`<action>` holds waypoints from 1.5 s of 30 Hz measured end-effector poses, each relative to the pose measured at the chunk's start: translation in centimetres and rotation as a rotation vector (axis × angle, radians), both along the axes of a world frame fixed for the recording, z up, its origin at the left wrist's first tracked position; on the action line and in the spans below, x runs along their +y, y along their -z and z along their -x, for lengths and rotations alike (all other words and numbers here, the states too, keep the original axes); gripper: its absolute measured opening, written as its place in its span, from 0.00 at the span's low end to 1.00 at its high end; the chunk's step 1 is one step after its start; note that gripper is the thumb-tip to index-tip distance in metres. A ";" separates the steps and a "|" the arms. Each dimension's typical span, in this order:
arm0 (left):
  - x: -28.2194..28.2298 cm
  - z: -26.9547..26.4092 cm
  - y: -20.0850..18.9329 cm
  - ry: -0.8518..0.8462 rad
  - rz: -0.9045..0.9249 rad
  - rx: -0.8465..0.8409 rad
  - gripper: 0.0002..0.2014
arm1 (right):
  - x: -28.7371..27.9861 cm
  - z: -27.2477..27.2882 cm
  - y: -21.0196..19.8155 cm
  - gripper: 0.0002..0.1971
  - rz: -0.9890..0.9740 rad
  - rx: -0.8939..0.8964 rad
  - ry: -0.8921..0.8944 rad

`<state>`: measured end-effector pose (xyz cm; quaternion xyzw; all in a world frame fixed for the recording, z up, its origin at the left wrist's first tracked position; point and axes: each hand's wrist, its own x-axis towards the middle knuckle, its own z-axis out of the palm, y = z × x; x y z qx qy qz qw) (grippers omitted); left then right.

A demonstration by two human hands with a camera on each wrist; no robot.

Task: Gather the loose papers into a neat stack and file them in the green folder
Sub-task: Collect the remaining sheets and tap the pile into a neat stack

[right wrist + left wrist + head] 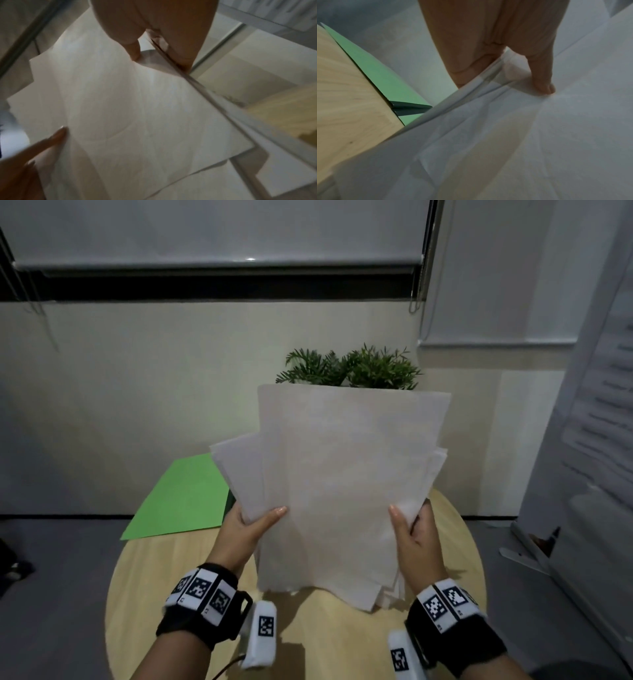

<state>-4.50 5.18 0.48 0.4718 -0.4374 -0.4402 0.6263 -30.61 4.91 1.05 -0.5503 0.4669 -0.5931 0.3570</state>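
A fanned bundle of white papers (342, 474) stands upright, its bottom edges resting on the round wooden table (171, 594). My left hand (250, 525) pinches the bundle's left edge, thumb in front and fingers behind. On the other side my right hand (411, 529) pinches the right edge the same way. The sheets are uneven, with corners sticking out at the top and sides. The green folder (181, 498) lies flat at the table's far left, partly over the rim. In the left wrist view the papers (522, 135) crease under my left hand (505, 75), beside the folder (382, 75). The right wrist view shows the papers (137, 108) gripped by my right hand (152, 54).
A potted green plant (349, 368) stands behind the papers at the table's far side. A wall and a window with a lowered blind (219, 234) lie beyond. A white panel (589, 422) leans at the right. Grey floor surrounds the table.
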 end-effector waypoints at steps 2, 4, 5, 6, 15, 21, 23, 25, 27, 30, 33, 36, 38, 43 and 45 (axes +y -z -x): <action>0.3 -0.2 0.0 0.021 0.000 -0.016 0.42 | 0.1 -0.3 -0.1 0.15 0.008 -0.048 -0.003; 0.5 0.1 0.0 0.065 -0.006 -0.056 0.40 | 0.4 -0.6 0.3 0.22 -0.051 -0.022 -0.050; 0.5 0.1 0.0 0.077 -0.009 -0.064 0.39 | 0.4 -0.7 0.5 0.26 -0.075 0.014 -0.068; 0.5 0.1 0.0 0.083 -0.010 -0.063 0.37 | 0.4 -0.6 0.6 0.28 -0.088 0.039 -0.079; 0.3 1.1 0.8 -0.001 -0.075 -0.026 0.23 | 0.9 -2.1 2.2 0.30 -0.038 0.101 -0.007; 1.7 0.1 0.0 0.042 0.021 0.071 0.31 | 1.4 -1.5 1.4 0.29 0.123 0.062 0.049; 1.9 -0.3 -0.3 0.077 0.032 0.016 0.40 | 1.5 -0.9 1.2 0.28 0.134 0.059 0.028; 2.0 -0.4 -0.6 0.109 0.020 -0.056 0.38 | 1.6 -0.5 1.1 0.29 0.105 0.065 -0.015; 1.8 -0.4 -0.8 0.114 0.014 -0.077 0.32 | 1.6 -0.2 0.6 0.31 0.102 0.050 -0.030; 1.8 -0.2 -0.7 0.113 0.018 -0.080 0.38 | 1.6 -0.3 -0.2 0.30 0.119 -0.010 -0.036; 1.9 0.3 -0.6 0.128 0.015 -0.053 0.42 | 2.0 -0.9 -0.6 0.25 0.090 -0.006 -0.046; 2.0 0.8 -0.7 0.064 0.057 -0.119 0.23 | 2.2 -1.4 -1.0 0.18 0.078 -0.089 -0.058; 2.0 1.4 -1.2 0.010 0.091 -0.132 0.14 | 2.2 -1.4 -1.8 0.14 0.074 -0.117 -0.031; 1.7 2.9 -4.5 -0.116 0.241 -0.095 0.10 | 1.6 -1.4 -5.2 0.12 0.202 -0.103 0.074; 1.7 3.3 -5.7 -0.107 0.280 -0.079 0.08 | 1.3 -1.2 -6.1 0.21 0.242 -0.112 0.113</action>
